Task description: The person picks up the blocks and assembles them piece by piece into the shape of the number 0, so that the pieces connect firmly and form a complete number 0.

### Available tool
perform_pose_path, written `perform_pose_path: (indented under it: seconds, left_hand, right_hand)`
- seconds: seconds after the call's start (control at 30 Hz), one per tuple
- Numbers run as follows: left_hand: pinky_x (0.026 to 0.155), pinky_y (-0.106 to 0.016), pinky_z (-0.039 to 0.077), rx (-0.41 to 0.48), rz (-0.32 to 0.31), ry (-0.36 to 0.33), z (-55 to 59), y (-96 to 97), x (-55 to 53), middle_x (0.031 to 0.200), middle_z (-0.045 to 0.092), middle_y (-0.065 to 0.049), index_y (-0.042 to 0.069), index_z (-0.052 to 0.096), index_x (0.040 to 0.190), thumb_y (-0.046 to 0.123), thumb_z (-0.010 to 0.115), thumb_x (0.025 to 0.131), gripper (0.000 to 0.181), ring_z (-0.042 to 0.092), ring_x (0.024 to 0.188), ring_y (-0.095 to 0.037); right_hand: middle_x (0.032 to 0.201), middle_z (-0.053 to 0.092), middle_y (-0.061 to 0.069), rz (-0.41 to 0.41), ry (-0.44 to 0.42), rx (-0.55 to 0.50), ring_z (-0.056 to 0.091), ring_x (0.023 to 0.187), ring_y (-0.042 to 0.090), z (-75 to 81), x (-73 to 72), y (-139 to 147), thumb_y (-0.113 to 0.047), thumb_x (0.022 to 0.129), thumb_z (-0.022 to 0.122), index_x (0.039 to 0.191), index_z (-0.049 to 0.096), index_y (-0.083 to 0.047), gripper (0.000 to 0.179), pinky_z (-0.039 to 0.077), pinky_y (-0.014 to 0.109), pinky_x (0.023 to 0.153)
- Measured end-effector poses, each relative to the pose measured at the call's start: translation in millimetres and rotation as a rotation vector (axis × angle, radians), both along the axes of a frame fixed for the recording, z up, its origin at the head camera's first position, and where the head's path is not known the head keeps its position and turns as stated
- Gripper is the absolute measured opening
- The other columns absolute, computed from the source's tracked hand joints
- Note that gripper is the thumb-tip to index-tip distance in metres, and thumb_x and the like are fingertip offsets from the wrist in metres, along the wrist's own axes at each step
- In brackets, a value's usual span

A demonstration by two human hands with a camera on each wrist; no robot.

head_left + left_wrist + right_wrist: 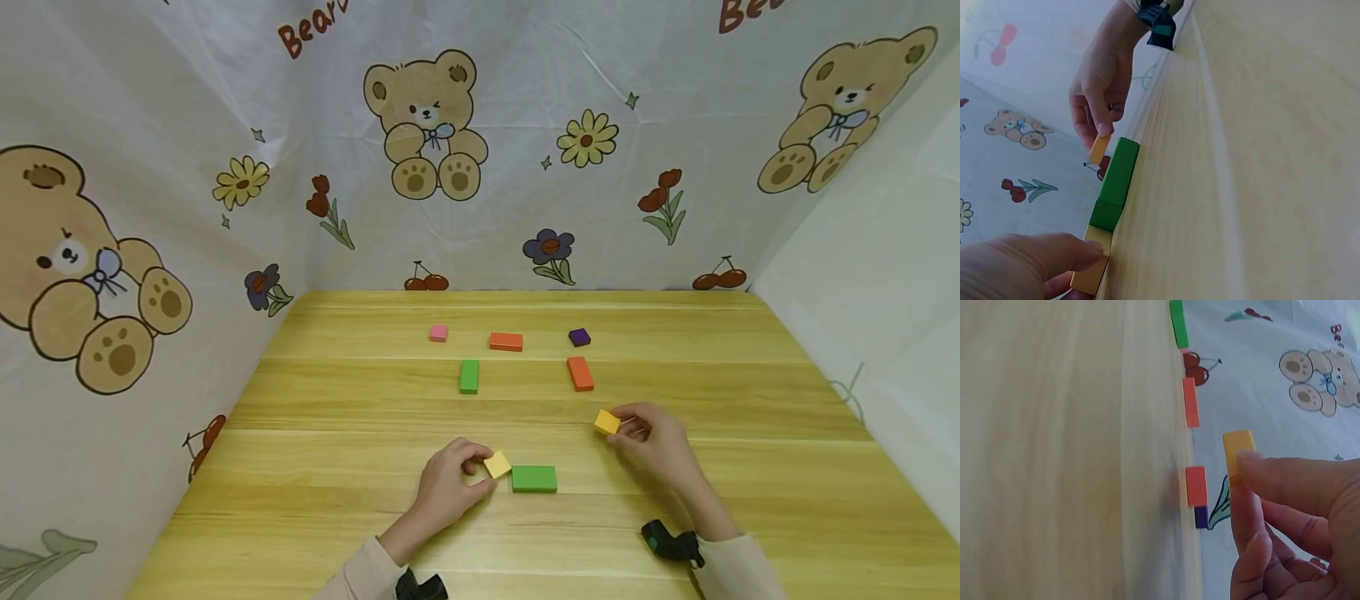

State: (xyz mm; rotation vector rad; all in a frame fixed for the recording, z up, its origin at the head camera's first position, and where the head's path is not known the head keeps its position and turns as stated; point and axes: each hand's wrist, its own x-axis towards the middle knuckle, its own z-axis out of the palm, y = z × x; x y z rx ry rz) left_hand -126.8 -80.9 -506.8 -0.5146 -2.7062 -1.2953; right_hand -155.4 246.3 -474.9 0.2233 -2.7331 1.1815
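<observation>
My left hand pinches a pale yellow block between thumb and fingers, on the table beside the left end of a green rectangular block. In the left wrist view that yellow block sits against the near end of the green block. Farther right, my right hand pinches an orange-yellow block by its edge. The right wrist view shows this block between thumb and forefinger, raised off the tabletop.
Farther back lie a pink block, an orange-red block, a purple block, a second green block and another orange-red block. A bear-print cloth hangs behind the wooden table.
</observation>
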Motion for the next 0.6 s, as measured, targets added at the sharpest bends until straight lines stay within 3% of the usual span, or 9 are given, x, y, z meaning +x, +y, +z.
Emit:
perform_pose_path:
  seconds: [0.6]
  left_hand:
    - [0.065,-0.019,0.040,0.005,0.003,0.006,0.0,0.0,0.4,0.087,0.063,0.008,0.014,0.073,0.101,0.014,0.083,0.074,0.028,0.052,0.071,-0.003]
  right_hand:
    - [0.082,0.063,0.002,0.163,-0.058,-0.043,0.057,0.071,0.003,-0.3,13.9,-30.0,0.000,0.072,0.083,0.099,0.071,-0.006,0.030,0.049,0.021,0.061]
